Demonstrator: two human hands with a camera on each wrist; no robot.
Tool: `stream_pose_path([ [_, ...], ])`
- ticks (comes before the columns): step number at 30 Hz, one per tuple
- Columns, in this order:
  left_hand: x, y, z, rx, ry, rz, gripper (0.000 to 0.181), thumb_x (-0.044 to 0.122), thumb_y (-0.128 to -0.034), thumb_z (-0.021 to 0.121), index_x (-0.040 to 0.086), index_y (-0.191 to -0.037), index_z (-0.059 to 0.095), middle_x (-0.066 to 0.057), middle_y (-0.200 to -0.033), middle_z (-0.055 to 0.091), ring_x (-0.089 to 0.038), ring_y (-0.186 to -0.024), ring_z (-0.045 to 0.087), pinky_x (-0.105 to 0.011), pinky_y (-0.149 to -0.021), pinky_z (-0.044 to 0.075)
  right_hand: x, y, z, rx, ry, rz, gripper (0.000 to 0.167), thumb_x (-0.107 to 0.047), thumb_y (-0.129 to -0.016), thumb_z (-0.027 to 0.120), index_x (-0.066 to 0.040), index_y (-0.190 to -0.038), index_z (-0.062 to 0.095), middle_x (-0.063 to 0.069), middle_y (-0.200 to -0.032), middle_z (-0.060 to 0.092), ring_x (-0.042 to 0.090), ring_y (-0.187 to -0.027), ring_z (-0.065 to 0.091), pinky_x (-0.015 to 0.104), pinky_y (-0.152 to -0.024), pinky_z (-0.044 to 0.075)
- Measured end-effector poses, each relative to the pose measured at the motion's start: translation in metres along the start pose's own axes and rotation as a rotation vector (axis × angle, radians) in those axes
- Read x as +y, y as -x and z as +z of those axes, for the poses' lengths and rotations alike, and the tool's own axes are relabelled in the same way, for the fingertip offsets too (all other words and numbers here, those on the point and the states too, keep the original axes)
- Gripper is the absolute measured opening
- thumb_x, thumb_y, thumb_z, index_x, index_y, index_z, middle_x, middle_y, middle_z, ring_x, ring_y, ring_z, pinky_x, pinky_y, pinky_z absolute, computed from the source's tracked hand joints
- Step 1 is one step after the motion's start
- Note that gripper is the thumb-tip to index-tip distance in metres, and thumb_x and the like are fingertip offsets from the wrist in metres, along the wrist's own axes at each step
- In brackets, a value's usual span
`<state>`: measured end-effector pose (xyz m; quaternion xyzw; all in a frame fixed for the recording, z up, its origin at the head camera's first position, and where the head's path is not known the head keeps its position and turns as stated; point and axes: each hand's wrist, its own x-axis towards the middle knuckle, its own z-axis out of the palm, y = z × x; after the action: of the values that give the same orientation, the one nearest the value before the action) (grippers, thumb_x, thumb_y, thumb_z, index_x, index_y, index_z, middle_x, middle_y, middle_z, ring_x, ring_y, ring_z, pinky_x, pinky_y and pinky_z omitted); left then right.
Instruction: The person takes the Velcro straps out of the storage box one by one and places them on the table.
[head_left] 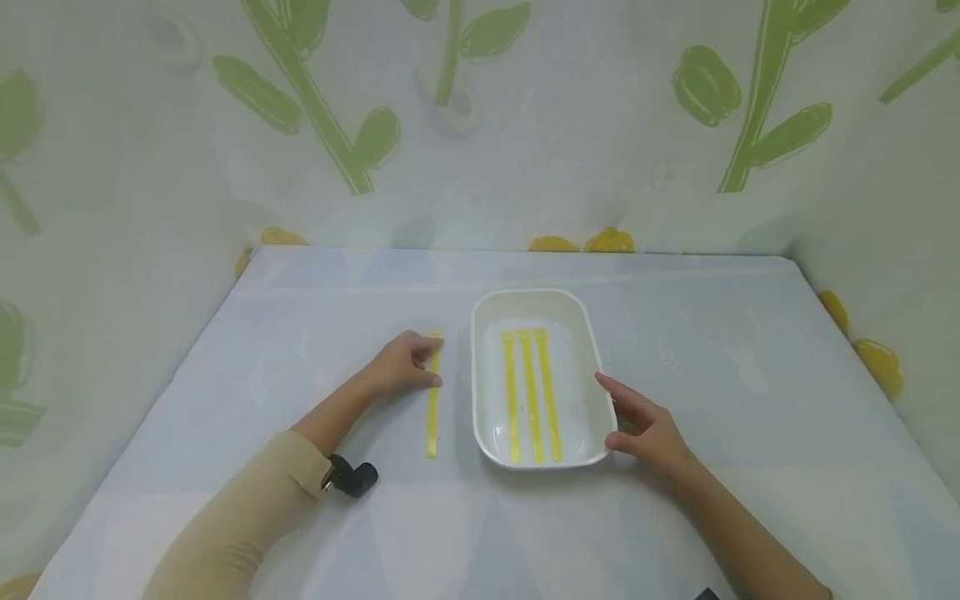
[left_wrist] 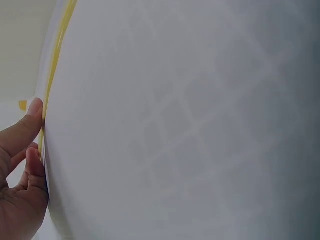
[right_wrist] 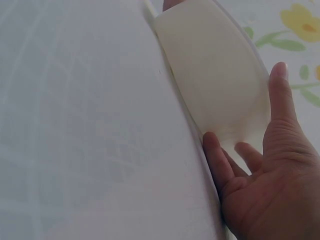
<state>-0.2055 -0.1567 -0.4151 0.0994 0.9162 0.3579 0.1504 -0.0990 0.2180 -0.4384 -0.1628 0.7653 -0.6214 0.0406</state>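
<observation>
My left hand (head_left: pixel 403 363) is over a flat yellow strap (head_left: pixel 432 425) on the table, left of a white tray (head_left: pixel 481 392). The thumb and a fingertip touch the strap, spaced apart along its length; in the left wrist view the yellow strap (left_wrist: pixel 55 57) runs up past the thumb. Three more yellow straps (head_left: pixel 530 392) with slotted ends lie side by side inside the tray. My right hand (head_left: pixel 651 432) holds the tray's near right corner. In the right wrist view, the thumb is at the rim and curled fingers (right_wrist: pixel 217 157) lie against the tray wall (right_wrist: pixel 215 65).
A pale patterned cloth (head_left: pixel 750 417) covers the table. White curtains with green leaves (head_left: pixel 322 100) stand behind it and at both sides. A black device (head_left: pixel 352 477) is worn at the left sleeve's cuff.
</observation>
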Motion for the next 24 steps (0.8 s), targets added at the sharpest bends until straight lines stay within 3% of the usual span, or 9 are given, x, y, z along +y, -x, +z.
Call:
stream_pose_path([
  [10, -0.002, 0.002, -0.001, -0.004, 0.043, -0.003, 0.073, 0.016, -0.0713, 0.082, 0.003, -0.135, 0.050, -0.015, -0.114, 0.057, -0.025, -0.099, 0.056, -0.037, -0.089, 0.049, -0.001, 0.000, 0.002, 0.006, 0.010, 0.021, 0.070, -0.005, -0.079, 0.074, -0.014, -0.142, 0.044, -0.012, -0.143, 0.045, -0.010, -0.115, 0.049, 0.020, -0.084, 0.050],
  [18, 0.005, -0.002, -0.008, 0.007, 0.067, 0.016, 0.073, 0.018, -0.0714, 0.083, 0.004, -0.135, 0.051, -0.013, -0.109, 0.060, -0.026, -0.101, 0.055, -0.038, -0.091, 0.047, -0.001, 0.000, 0.001, -0.003, 0.001, 0.021, 0.072, -0.007, -0.079, 0.075, -0.015, -0.143, 0.043, -0.016, -0.140, 0.046, -0.009, -0.114, 0.050, 0.020, -0.083, 0.050],
  [24, 0.018, -0.010, -0.019, -0.085, 0.176, 0.057, 0.073, 0.015, -0.0732, 0.081, 0.008, -0.138, 0.049, -0.015, -0.115, 0.059, -0.027, -0.105, 0.057, -0.032, -0.083, 0.050, -0.001, 0.000, -0.001, -0.002, 0.004, 0.010, 0.071, -0.007, -0.079, 0.075, -0.015, -0.142, 0.044, -0.014, -0.142, 0.045, -0.010, -0.115, 0.049, 0.020, -0.083, 0.050],
])
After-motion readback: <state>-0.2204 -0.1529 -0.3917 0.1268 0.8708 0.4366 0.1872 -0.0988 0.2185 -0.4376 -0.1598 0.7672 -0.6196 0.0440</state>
